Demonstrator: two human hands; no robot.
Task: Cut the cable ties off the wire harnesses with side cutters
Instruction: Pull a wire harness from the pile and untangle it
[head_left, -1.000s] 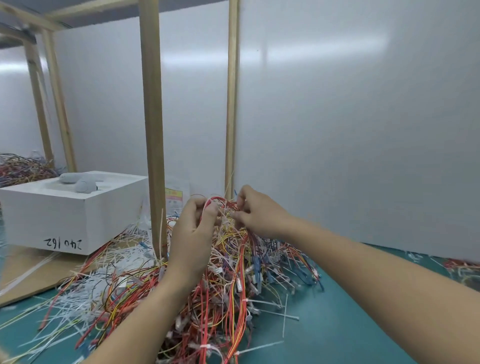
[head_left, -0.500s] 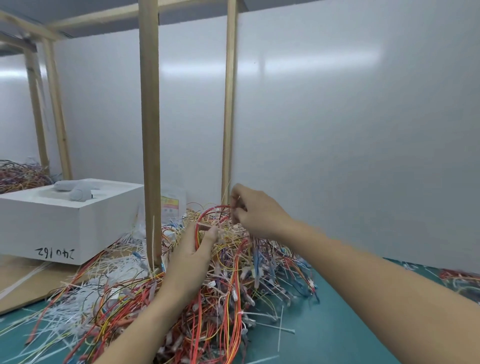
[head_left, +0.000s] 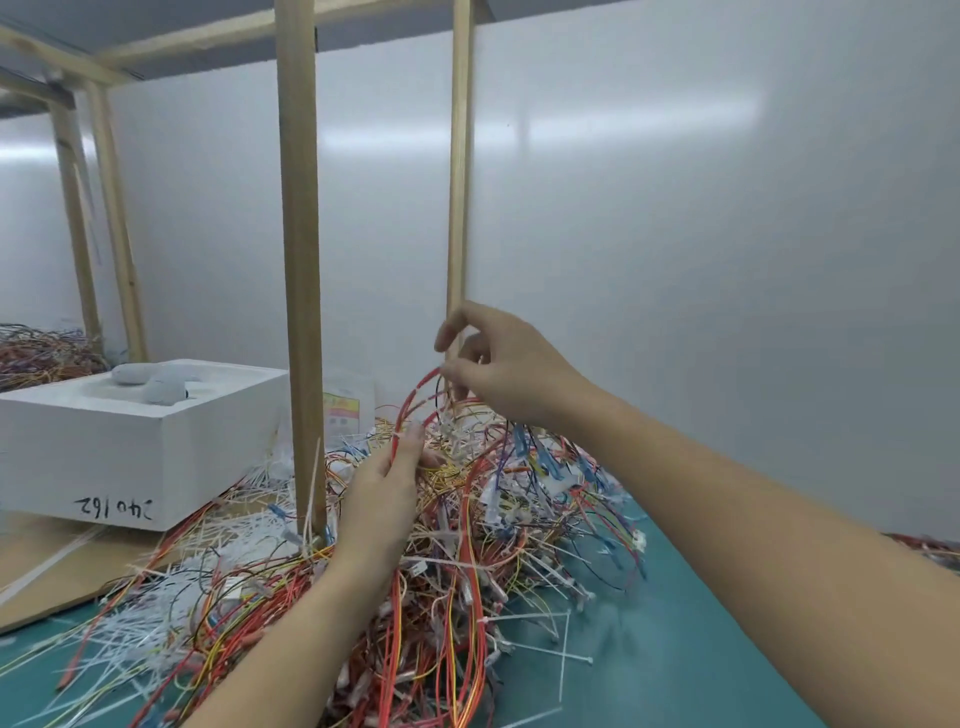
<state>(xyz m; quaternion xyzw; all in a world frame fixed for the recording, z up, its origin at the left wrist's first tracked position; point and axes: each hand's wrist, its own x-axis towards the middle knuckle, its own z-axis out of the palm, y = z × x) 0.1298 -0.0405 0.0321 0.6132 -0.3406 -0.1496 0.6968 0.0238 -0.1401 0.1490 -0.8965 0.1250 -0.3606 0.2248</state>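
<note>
In the lower middle of the frame, the wire harnesses (head_left: 467, 525) lie in a tangled heap of red, orange, yellow and blue on the green mat (head_left: 685, 654). Your left hand (head_left: 384, 499) reaches up from the bottom edge into the heap, and its fingertips (head_left: 413, 439) are closed narrowly round the lower part of a red wire loop (head_left: 410, 410) that stands up out of the pile. Just above it, near the centre of the frame, your right hand (head_left: 506, 374) pinches the top of the same loop between the thumb and a curled finger, with the forefinger lifted clear. Loose white cable ties (head_left: 563, 642) lie scattered on the mat at lower right, and more lie in a pale drift at lower left. A white foam box (head_left: 130, 452) sits at middle left, behind a wooden post (head_left: 298, 260).
</note>
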